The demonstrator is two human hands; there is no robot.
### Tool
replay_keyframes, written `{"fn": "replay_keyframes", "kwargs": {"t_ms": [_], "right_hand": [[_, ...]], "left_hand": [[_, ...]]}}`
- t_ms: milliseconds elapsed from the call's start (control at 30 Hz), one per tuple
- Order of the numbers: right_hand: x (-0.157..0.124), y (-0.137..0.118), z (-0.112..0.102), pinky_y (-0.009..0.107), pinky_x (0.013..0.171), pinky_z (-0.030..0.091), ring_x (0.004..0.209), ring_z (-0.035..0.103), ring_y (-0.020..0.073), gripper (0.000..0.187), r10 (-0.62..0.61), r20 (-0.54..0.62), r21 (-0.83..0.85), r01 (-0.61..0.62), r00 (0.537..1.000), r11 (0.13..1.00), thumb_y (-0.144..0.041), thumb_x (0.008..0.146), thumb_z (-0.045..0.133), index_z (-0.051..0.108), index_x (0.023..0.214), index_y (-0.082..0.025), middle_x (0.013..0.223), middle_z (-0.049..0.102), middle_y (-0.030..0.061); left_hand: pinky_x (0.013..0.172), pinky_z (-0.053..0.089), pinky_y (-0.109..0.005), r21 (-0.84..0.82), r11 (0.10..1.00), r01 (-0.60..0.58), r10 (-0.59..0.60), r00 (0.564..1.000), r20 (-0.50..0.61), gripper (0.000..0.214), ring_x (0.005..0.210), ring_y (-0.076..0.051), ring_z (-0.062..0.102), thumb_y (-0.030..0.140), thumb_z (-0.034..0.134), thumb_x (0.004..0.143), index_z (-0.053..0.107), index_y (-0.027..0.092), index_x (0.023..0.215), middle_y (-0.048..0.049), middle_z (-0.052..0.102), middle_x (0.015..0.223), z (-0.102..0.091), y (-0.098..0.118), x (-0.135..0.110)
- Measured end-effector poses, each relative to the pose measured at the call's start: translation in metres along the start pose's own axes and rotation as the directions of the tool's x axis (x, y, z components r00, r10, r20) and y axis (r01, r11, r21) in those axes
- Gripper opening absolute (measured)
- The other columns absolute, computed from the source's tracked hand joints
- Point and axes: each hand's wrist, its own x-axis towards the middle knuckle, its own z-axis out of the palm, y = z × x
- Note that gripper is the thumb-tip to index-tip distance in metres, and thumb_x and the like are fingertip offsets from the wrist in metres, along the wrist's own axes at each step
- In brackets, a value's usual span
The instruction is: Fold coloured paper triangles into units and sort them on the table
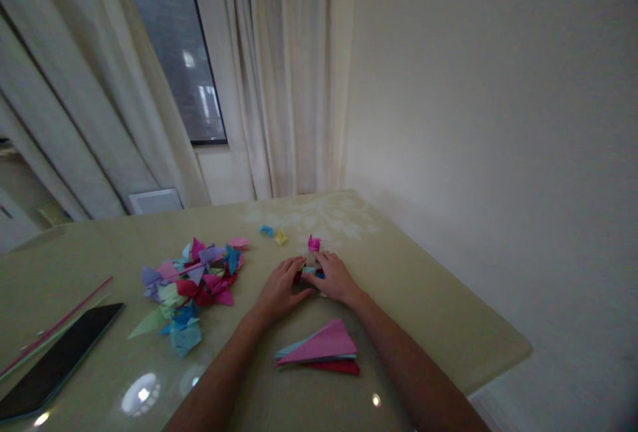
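My left hand (280, 289) and my right hand (335, 277) meet at the middle of the glossy table (438, 312). Both press with curled fingers on a small folded paper piece (310, 272) between them; red and blue bits show under the fingertips. Just beyond the hands stands a small pink folded piece (314, 243). Between my forearms lies a stack of flat paper triangles (323, 349), pink on top, red and light blue beneath.
A heap of folded coloured paper pieces (197, 282) lies to the left. A blue piece (266, 230) and a yellow piece (281, 238) sit farther back. A dark tablet (60, 359) and thin pink and green sticks (54, 329) lie at far left. The wall stands to the right, curtains and a window behind.
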Motion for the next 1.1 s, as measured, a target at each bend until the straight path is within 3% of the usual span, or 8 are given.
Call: {"fn": "replay_keyframes", "kwargs": {"t_ms": [233, 433, 567, 700, 800, 967, 1100], "right_hand": [[-0.003, 0.008, -0.002, 0.046, 0.109, 0.045, 0.121, 0.059, 0.0318, 0.062, -0.101, -0.035, 0.161, 0.106, 0.994, 0.981, -0.053, 0.090, 0.075, 0.063, 0.140, -0.018, 0.133, 0.067, 0.0148], [-0.006, 0.009, -0.005, 0.044, 0.101, 0.051, 0.112, 0.063, 0.0291, 0.051, -0.051, -0.104, 0.302, 0.081, 0.993, 0.950, -0.058, 0.096, 0.064, 0.070, 0.127, -0.017, 0.122, 0.070, 0.0147], [-0.006, 0.010, -0.006, 0.042, 0.094, 0.054, 0.104, 0.067, 0.0275, 0.047, -0.041, -0.122, 0.324, 0.079, 0.992, 0.943, -0.060, 0.097, 0.061, 0.072, 0.118, -0.018, 0.116, 0.071, 0.0134], [-0.005, 0.010, -0.007, 0.039, 0.086, 0.055, 0.090, 0.068, 0.0239, 0.042, -0.033, -0.128, 0.335, 0.075, 0.991, 0.939, -0.058, 0.098, 0.061, 0.072, 0.106, -0.019, 0.104, 0.071, 0.0102], [-0.004, 0.010, -0.007, 0.036, 0.080, 0.056, 0.084, 0.068, 0.0221, 0.039, 0.001, -0.143, 0.377, 0.053, 0.990, 0.925, -0.058, 0.098, 0.059, 0.069, 0.097, -0.020, 0.096, 0.070, 0.0074], [-0.002, 0.013, -0.011, 0.035, 0.077, 0.054, 0.083, 0.067, 0.0221, 0.039, 0.020, -0.195, 0.395, 0.060, 0.981, 0.917, -0.057, 0.099, 0.055, 0.066, 0.090, -0.021, 0.091, 0.068, 0.0063], [-0.001, 0.012, -0.018, 0.037, 0.083, 0.051, 0.087, 0.064, 0.0238, 0.036, 0.004, -0.316, 0.320, 0.103, 0.949, 0.942, -0.053, 0.099, 0.054, 0.065, 0.088, -0.021, 0.090, 0.067, 0.0069]], "left_hand": [[0.123, 0.041, -0.050, -0.043, 0.988, -0.150, 0.151, 0.989, 0.003, 0.086, 0.149, -0.030, 0.043, 0.043, 0.076, 0.089, 0.033, 0.026, 0.162, -0.0145, 0.044, 0.161, -0.004, 0.005, -0.009], [0.117, 0.045, -0.047, 0.115, 0.988, -0.107, 0.124, 0.981, -0.152, 0.054, 0.141, -0.027, 0.051, 0.040, 0.050, 0.105, 0.042, 0.023, 0.156, -0.0142, 0.054, 0.153, -0.012, 0.014, -0.027], [0.099, 0.051, -0.045, 0.364, 0.927, 0.094, -0.012, 0.975, -0.222, 0.033, 0.115, -0.027, 0.064, 0.032, 0.044, 0.106, 0.064, 0.021, 0.130, -0.0125, 0.070, 0.125, -0.032, 0.010, -0.046], [0.092, 0.049, -0.050, 0.650, 0.662, 0.372, -0.255, 0.928, -0.270, 0.026, 0.107, -0.034, 0.063, 0.023, 0.051, 0.098, 0.071, 0.019, 0.112, -0.0161, 0.072, 0.113, -0.074, 0.000, -0.061], [0.092, 0.048, -0.054, 0.725, 0.522, 0.449, -0.367, 0.886, -0.284, 0.031, 0.109, -0.038, 0.063, 0.016, 0.047, 0.095, 0.072, 0.013, 0.112, -0.0207, 0.071, 0.114, -0.099, -0.008, -0.075], [0.095, 0.047, -0.050, 0.719, 0.512, 0.469, -0.463, 0.856, -0.228, 0.039, 0.108, -0.036, 0.069, 0.008, 0.037, 0.097, 0.073, 0.012, 0.112, -0.0193, 0.075, 0.111, -0.112, -0.014, -0.084], [0.089, 0.048, -0.048, 0.689, 0.558, 0.462, -0.408, 0.876, -0.257, 0.038, 0.105, -0.037, 0.070, 0.007, 0.036, 0.098, 0.071, 0.013, 0.110, -0.0184, 0.075, 0.105, -0.113, -0.010, -0.078]]}}
